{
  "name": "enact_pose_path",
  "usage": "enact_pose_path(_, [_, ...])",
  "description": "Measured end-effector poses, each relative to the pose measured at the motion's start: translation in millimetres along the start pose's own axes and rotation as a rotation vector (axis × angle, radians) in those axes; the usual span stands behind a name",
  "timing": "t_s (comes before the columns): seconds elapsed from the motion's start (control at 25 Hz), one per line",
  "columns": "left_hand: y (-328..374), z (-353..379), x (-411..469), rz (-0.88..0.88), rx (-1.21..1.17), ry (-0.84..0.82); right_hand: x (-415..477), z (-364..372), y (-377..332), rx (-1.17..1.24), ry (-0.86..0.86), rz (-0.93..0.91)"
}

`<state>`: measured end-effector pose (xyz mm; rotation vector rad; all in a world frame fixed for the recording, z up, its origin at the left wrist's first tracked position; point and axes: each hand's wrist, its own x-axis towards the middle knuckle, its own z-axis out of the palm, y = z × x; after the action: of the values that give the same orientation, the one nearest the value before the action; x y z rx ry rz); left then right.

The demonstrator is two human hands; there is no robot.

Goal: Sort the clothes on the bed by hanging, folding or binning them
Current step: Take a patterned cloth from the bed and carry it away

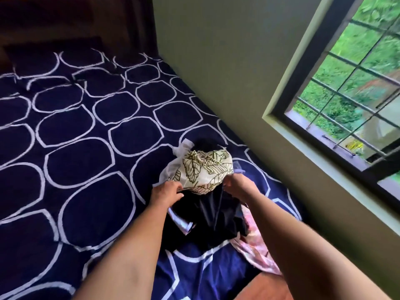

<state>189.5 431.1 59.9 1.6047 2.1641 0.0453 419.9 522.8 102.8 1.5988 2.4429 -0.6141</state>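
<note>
A small heap of clothes lies near the right edge of the bed (75, 148). On top is a cream garment with a green leaf print (205, 169). Below it a black garment (212, 215) hangs from my two hands. My left hand (166, 192) pinches its upper left edge. My right hand (236, 185) grips its upper right edge, close under the leaf-print piece. A pink and white garment (257, 245) lies beneath at the bed's right edge. Another dark piece (205, 144) shows behind the leaf print.
The bed has a navy cover with white rounded outlines. A dark headboard (75, 22) stands at the far end. A green wall (227, 72) runs along the bed's right side, with a barred window (350, 87). A strip of wooden floor (264, 286) shows at the bottom.
</note>
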Motion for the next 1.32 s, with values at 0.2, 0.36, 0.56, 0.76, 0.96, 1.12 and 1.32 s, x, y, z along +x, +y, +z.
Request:
enact_pose_path(0.2, [-5.4,30.8,37.5,0.008,0.017,0.093,57.4,22.1,-11.9,-0.015,0.057,-0.080])
enact_pose_path(0.36, [-10.1,67.7,62.6,0.022,0.038,0.141,80.7,67.0,-10.3,-0.104,0.090,-0.115])
enact_pose_path(0.56, [2.3,95.3,71.8,-0.085,-0.200,0.251,99.8,89.3,-5.6,-0.192,0.195,-0.130])
enact_pose_path(0.76, [4.6,84.5,60.2,-0.126,-0.294,0.232,96.0,78.0,-3.9,0.016,0.238,-0.103])
enact_pose_path(0.96, [10.9,43.9,48.2,0.000,-0.325,0.221,80.0,31.2,-24.7,0.369,0.164,-0.192])
enact_pose_path(1.12, [32.5,-13.3,31.5,0.052,-0.318,0.294,53.7,-25.3,-43.0,0.428,0.191,-0.243])
enact_pose_path(1.32, [49.9,-84.6,-2.9,0.146,-0.510,0.437,2.1,-97.0,-66.8,0.462,0.372,-0.190])
